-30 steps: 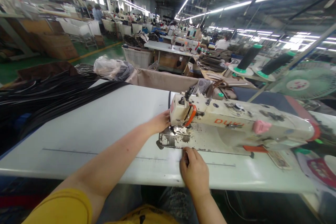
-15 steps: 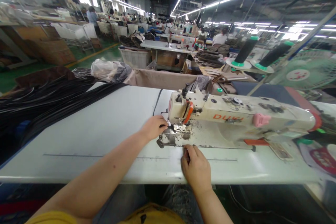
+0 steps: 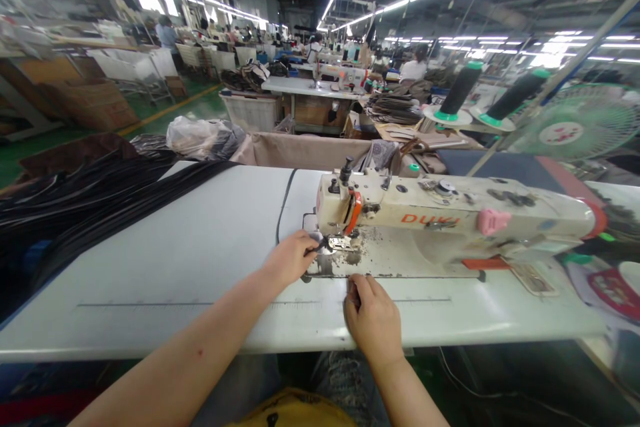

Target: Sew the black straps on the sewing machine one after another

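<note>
On the white table stands a sewing machine [image 3: 425, 220] with its presser foot and needle area at the left end of the arm. My left hand [image 3: 291, 259] is closed in a pinch just left of the presser foot, on a narrow black strip [image 3: 284, 203]. That strip curves behind the hand toward the table's far edge. In front of the machine bed, my right hand [image 3: 374, 313] rests with fingers curled inward. Whatever those fingers may hold is hidden.
A pile of long black strips [image 3: 125, 210] drapes over the table's left side. Behind the table is a beige fabric-lined bin [image 3: 310, 149]. Black thread cones [image 3: 460, 92] and a green fan [image 3: 575, 127] stand at right. A ruler line [image 3: 175, 305] marks the table's front.
My left hand has drawn slightly left and down from the presser foot with the strip. The strip's loose length now bows further left. My right hand has stayed at the bed's front edge.
</note>
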Tool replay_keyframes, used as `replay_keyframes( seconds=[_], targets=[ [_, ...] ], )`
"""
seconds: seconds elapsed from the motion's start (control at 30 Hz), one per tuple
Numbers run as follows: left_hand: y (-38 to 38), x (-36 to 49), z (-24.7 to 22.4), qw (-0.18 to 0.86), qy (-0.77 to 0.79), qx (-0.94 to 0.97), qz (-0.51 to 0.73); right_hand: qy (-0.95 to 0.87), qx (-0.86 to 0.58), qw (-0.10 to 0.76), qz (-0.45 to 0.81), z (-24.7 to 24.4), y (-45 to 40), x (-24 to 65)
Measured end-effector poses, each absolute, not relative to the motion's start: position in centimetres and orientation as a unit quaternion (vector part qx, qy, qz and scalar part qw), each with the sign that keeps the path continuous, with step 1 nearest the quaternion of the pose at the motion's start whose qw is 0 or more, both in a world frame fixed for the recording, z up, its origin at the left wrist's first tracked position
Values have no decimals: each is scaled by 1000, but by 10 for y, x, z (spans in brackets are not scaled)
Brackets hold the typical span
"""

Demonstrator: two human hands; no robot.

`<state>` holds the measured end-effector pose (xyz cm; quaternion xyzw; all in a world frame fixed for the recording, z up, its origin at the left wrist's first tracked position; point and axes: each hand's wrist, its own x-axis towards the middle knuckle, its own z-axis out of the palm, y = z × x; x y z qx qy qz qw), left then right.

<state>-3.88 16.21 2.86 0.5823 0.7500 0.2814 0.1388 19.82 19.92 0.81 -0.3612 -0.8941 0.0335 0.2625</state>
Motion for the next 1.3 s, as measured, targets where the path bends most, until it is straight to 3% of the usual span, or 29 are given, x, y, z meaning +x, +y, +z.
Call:
replay_keyframes(
  seconds=[0.47, 0.83, 1.1, 1.3],
  targets=[
    [161, 19, 54, 186, 810, 521, 193, -890, -359, 276, 46, 11, 197, 197],
    [139, 27, 60, 181, 774, 599, 100, -887, -350, 292, 71, 7, 197, 200],
    [128, 27, 57, 160, 702, 676, 160, -858, -294, 345, 243, 16, 197, 231],
    [124, 17, 33, 99, 670, 724, 134, -755, -416, 393, 320, 6, 181, 295]
  ],
)
